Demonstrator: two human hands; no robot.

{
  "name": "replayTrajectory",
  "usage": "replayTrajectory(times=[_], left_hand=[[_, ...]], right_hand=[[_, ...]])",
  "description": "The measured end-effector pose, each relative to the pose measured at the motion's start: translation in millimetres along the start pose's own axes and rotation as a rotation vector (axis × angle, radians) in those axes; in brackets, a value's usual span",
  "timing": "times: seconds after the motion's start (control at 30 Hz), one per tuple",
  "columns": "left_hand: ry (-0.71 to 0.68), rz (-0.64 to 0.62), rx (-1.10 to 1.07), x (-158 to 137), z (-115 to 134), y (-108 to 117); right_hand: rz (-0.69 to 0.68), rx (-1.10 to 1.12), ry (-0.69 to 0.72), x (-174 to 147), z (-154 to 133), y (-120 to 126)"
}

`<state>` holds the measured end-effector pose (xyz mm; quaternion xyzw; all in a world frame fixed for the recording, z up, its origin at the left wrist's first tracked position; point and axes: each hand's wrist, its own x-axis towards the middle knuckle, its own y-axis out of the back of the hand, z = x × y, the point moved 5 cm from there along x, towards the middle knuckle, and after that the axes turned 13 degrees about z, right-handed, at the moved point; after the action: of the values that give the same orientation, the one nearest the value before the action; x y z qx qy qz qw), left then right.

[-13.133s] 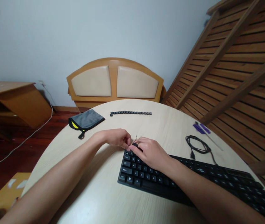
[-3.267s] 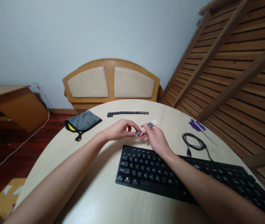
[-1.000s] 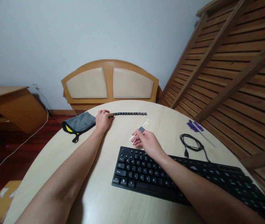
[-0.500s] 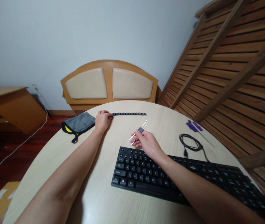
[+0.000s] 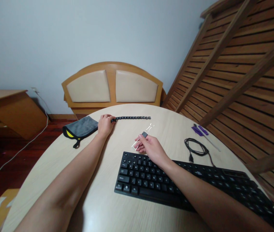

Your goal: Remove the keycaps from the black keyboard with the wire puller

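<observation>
My left hand (image 5: 106, 125) is closed at the left end of a row of black keycaps (image 5: 133, 117), its fingertips pinching a dark keycap (image 5: 113, 120) against the tabletop. My right hand (image 5: 149, 145) grips a keycap puller (image 5: 144, 134) by its dark handle; white wire loops stick out at both ends. The puller is held above the table, just beyond the black keyboard (image 5: 148, 193). My right forearm crosses over the keyboard, hiding part of its middle. At the keyboard's top left, some keys lack caps and small switch stems show.
A grey cloth with yellow lining (image 5: 81, 127) lies left of my left hand. To the right are a coiled black cable (image 5: 196, 146) and a purple brush-like tool (image 5: 199, 130). Beyond the round table (image 5: 103, 206) stands a padded headboard (image 5: 112, 83); wooden slats (image 5: 235, 80) lean at right.
</observation>
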<state>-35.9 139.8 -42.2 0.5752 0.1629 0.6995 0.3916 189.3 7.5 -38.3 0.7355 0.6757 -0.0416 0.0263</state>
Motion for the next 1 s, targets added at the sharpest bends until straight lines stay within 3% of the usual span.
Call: replayTrajectory(times=[0.13, 0.23, 0.43, 0.5, 0.57, 0.77, 1.0], left_hand=[[-0.034, -0.062, -0.131, -3, 15, 8], [-0.103, -0.222, -0.291, -6, 38, 14], [-0.269, -0.735, -0.576, -29, 96, 38], [-0.265, -1.043, -0.705, -46, 113, 46], [-0.235, -1.185, -0.711, -58, 122, 52], [-0.298, -1.209, -0.489, -67, 127, 50], [-0.347, -1.199, -0.508, -66, 126, 47]], right_hand=[[-0.013, -0.077, 0.093, -3, -4, 1], [-0.040, -0.133, 0.203, -7, -8, 2], [-0.064, -0.172, 0.369, -16, -21, 4], [-0.060, -0.206, 0.400, -18, -24, 4], [-0.060, -0.241, 0.418, -19, -25, 5], [-0.081, -0.333, 0.445, -20, -26, 3], [-0.240, -0.642, 0.521, -37, -56, 9]])
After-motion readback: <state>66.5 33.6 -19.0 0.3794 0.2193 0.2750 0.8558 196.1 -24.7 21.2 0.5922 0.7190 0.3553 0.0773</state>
